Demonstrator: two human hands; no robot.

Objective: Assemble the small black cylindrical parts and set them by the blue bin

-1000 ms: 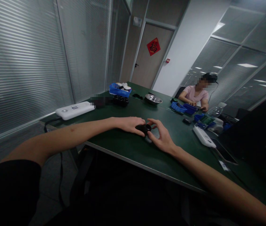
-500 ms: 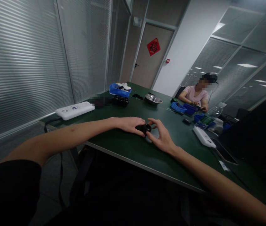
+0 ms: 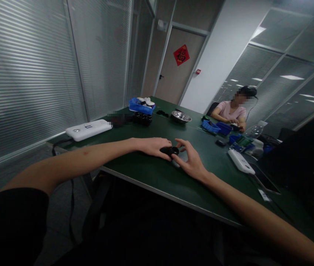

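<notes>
Near the table's front edge, a small black part (image 3: 174, 150) with a round ring-like opening faces my right side. My left hand (image 3: 154, 147) is closed on it from the left, thumb below and fingers over the top. On the other side, my right hand (image 3: 190, 159) has its fingers curved and apart, with the thumb tip close to the part's lower rim. Whether that thumb touches cannot be made out. The exact kind of the part does not show.
On the green table (image 3: 145, 168) stand a metal bowl (image 3: 181, 117), a blue basket (image 3: 141, 107) and several black parts (image 3: 142, 118). White devices lie left (image 3: 89, 130) and right (image 3: 241, 161). A co-worker (image 3: 232, 111) sits across by blue trays (image 3: 211, 126) and a bottle (image 3: 257, 130).
My right thumb has shifted very slightly left, toward the black part. My left hand and the part stay in place. The co-worker's hands have moved a little.
</notes>
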